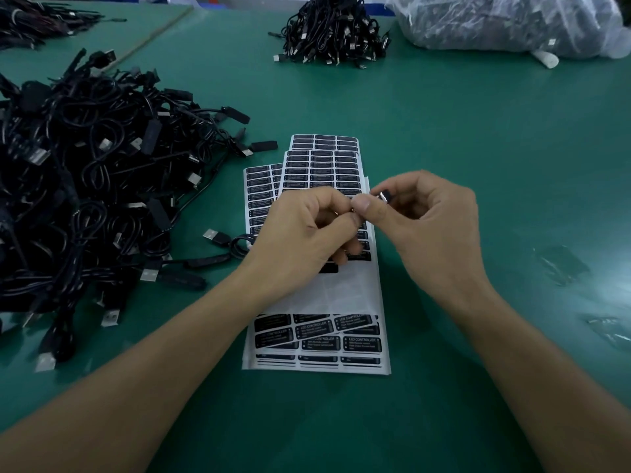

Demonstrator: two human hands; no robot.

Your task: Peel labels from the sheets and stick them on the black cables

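Observation:
Several overlapping label sheets [316, 339] with black "LED CONTROLLER" stickers lie on the green table in front of me. Above them, my left hand [304, 230] and my right hand [430, 227] meet, both with fingers curled. My right thumb and fingers pinch a small black cable part with a shiny end [385, 196]. My left fingertips grip the same piece beside my right thumb; what lies under them is hidden. A black cable [235, 245] with a USB plug trails left from under my left hand.
A big heap of black cables [92, 186] fills the left side. A smaller cable pile [333, 32] sits at the back, with a clear plastic bag of cables [505, 22] at the back right. Scraps of clear film [563, 264] lie right.

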